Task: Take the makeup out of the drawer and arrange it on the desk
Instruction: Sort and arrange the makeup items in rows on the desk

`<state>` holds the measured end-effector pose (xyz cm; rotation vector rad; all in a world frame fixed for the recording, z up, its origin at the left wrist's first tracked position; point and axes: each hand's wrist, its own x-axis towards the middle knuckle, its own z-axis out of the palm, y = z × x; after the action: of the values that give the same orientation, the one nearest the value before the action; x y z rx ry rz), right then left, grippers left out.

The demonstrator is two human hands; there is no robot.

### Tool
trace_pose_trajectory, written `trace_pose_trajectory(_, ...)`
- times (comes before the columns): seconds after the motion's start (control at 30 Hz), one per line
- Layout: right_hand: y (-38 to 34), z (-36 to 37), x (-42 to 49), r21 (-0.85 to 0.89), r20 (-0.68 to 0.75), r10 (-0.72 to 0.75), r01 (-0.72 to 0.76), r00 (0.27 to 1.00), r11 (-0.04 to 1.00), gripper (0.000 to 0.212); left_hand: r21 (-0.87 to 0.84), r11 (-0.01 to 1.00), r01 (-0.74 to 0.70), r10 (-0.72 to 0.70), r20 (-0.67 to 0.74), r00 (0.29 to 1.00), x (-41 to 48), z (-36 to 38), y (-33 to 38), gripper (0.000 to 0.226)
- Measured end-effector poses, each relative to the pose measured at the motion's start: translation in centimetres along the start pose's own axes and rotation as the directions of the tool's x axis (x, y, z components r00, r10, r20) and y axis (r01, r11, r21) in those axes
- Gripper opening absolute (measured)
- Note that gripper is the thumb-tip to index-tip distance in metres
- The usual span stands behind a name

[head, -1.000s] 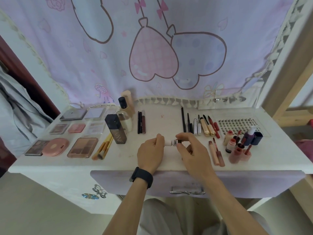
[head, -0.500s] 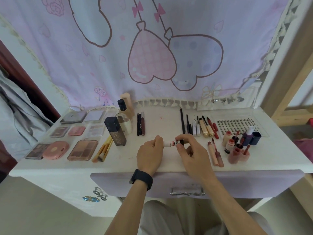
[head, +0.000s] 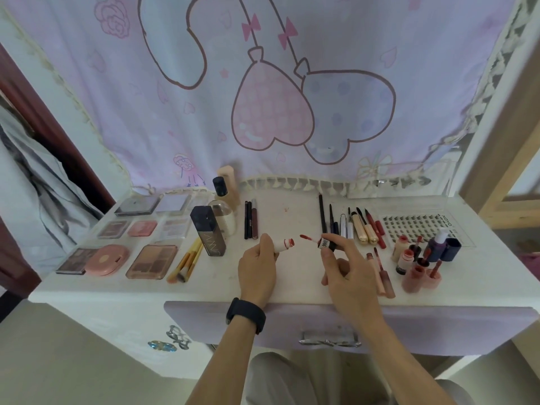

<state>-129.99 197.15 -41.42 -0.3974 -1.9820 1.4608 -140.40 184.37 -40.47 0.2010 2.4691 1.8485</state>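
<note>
The left hand (head: 257, 270) grips a small white lip-tint tube (head: 281, 245), its fingers curled round the body and the red open neck pointing toward three o'clock. The right hand (head: 347, 273) pinches the dark cap (head: 325, 244) between thumb and forefinger, with the other fingers loosely spread. From the cap a red-tipped applicator wand (head: 306, 237) points toward nine o'clock; its tip is near the tube's neck but apart from it. Both hands are over the front middle of the white desk (head: 292, 217).

Around the hands, with twelve o'clock toward the curtain (head: 263, 97):
- **Nine o'clock:** makeup brushes (head: 187, 263), then eyeshadow palettes (head: 152, 262) and a round pink compact (head: 106, 260).
- **Ten o'clock:** a dark square bottle (head: 209, 230) stands upright, with a clear bottle (head: 223, 211) just behind it.
- **Twelve o'clock:** three dark pencils (head: 250, 219) lie side by side.
- **One o'clock:** a row of liners and slim tubes (head: 359, 226).
- **Two o'clock:** a lash tray (head: 415, 228).
- **Three o'clock:** two lip tubes (head: 380, 273) lie flat, and beyond them stands a cluster of small pots and bottles (head: 418, 267).
- **Six o'clock:** the lilac drawer front (head: 423, 323) — the left wrist, wearing a black watch (head: 246, 315), crosses above it.
</note>
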Motion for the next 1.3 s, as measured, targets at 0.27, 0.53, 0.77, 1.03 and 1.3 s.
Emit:
trace_pose_trajectory(0.27, 0.0, 0.2, -0.1, 0.067, -0.052, 0.045, -0.041, 0.998, 0.997, 0.019, -0.120, 0.993, -0.016, 0.017, 0.004, 1.000, -0.2, -0.8, 0.3, 0.058)
trace_pose_trajectory(0.53, -1.3, 0.4, -0.5, 0.071, 0.052, 0.067, -0.071, 0.996, 0.995, 0.018, -0.137, 0.989, -0.059, 0.075, 0.117, 0.990, 0.0, -1.9, 1.8, 0.028)
trace_pose_trajectory(0.77, -3.9, -4.4, -4.6, 0.224, 0.024, 0.046, -0.050, 0.999, 0.973, 0.027, -0.199, 0.980, 0.014, 0.034, 0.237, 0.971, -2.3, -1.6, 2.2, 0.028)
trace_pose_trajectory(1.03, -1.5, -13.9, -8.6, 0.166, -0.188, 0.184, -0.153, 0.965, 0.974, 0.027, -0.335, 0.941, 0.050, 0.092, 0.395, 0.914, -7.9, 2.7, 4.9, 0.033)
trace_pose_trajectory(1.3, 1.6, -20.2, -7.9, 0.019, -0.305, 0.198, -0.202, 0.932, 0.979, 0.015, -0.354, 0.935, 0.029, 0.163, 0.499, 0.851, -12.0, 7.2, 6.1, 0.033)
